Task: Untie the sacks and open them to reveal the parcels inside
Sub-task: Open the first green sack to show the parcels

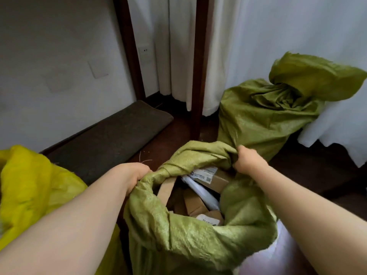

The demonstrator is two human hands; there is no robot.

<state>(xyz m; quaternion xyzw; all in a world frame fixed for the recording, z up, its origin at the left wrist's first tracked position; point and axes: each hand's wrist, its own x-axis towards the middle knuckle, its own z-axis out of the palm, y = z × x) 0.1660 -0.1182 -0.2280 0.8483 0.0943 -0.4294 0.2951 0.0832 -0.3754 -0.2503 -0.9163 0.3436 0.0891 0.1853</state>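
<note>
- Green woven sack (178,235): stands on the dark floor (297,175) in the foreground, between a yellow sack (29,185) on the left and a second green sack (268,116) beyond it to the right, against the curtain (258,36).
- Left hand (137,175): fingers curled round the left rim of the near sack's mouth, gripping the cloth.
- Right hand (246,159): clenched on the far right rim, pulling it outward.
- Progress: the near sack is untied and its mouth is spread; parcels (198,195), cardboard boxes and a white wrapped packet, are exposed. This sack appears nearly finished.
- Outstanding: the second green sack's neck is bunched and twisted, judged not yet opened. The yellow sack's mouth cannot be determined.
- Orientation: the near sack is upright, long axis vertical, mouth facing up. The second sack's neck flops up and right.
</note>
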